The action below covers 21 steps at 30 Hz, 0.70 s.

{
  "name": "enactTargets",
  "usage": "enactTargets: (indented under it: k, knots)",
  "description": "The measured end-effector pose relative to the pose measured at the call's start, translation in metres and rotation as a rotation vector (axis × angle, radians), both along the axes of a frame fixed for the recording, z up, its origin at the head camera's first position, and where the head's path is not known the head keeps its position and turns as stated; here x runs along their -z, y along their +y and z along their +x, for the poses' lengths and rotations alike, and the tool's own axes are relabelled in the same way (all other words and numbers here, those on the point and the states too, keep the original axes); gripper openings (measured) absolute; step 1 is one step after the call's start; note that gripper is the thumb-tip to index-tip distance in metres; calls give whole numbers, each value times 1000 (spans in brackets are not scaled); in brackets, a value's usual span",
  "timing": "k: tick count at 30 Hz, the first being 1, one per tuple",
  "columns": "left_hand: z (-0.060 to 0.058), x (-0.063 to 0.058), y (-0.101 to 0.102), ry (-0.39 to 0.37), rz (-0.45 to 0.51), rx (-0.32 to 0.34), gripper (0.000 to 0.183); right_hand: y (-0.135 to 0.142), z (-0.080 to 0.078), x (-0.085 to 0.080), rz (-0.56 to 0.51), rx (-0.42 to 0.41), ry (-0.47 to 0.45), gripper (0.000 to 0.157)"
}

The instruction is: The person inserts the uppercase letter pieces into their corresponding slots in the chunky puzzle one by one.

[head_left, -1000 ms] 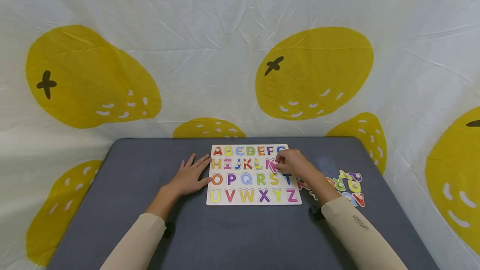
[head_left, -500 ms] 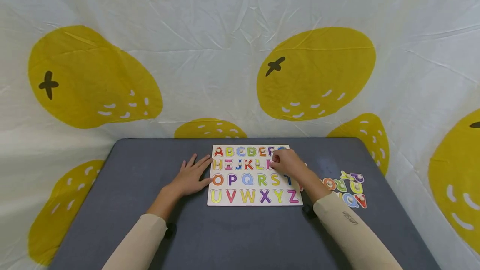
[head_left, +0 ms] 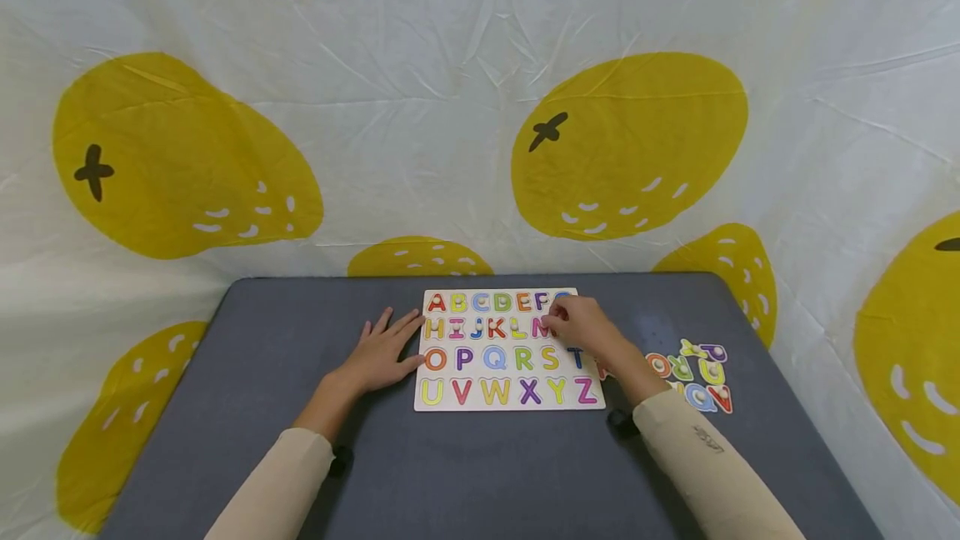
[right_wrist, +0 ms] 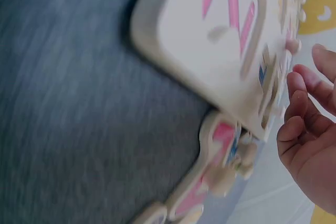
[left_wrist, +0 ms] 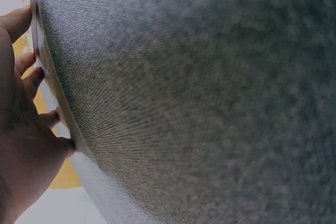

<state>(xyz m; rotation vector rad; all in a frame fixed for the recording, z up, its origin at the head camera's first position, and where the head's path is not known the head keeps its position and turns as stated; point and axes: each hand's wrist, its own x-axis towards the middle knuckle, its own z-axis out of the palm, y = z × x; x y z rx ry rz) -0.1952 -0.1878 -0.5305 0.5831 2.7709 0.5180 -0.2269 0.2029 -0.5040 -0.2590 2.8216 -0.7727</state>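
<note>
A white alphabet puzzle board (head_left: 510, 400) lies on the table with rows of bright letters. Knobbed letter pieces sit in its top rows; the lower rows show letters without knobs. My right hand (head_left: 585, 325) is over the right part of the second row, fingertips at the pink M piece (head_left: 537, 327). In the right wrist view, my loosely curled right hand (right_wrist: 312, 124) has thumb and index finger apart, close beside a knob (right_wrist: 293, 46). My left hand (head_left: 379, 355) lies spread at the board's left edge. In the left wrist view, its fingertips (left_wrist: 67, 148) touch that edge.
Several loose letter pieces (head_left: 699, 397) are heaped on the dark grey table (head_left: 480, 473) to the right, partly behind the right forearm. A pink knobbed piece (right_wrist: 194, 195) lies by the board's corner. A white cloth (head_left: 420, 165) with yellow fruit shapes hangs behind.
The M piece, tilted under my right fingers one second ago, now lies straight in its row. My right hand has shifted slightly left, staying over the board. The left hand has not moved.
</note>
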Motion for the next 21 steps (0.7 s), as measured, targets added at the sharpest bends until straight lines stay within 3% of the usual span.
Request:
enactTargets:
  k: [11,21]
  knots:
    - [0,0,0,9,3,2,76,38,9,-15,-36,-7,108,16]
    - [1,-1,1,2,-7,1,77,72,20,-20,-38,-49,109,13]
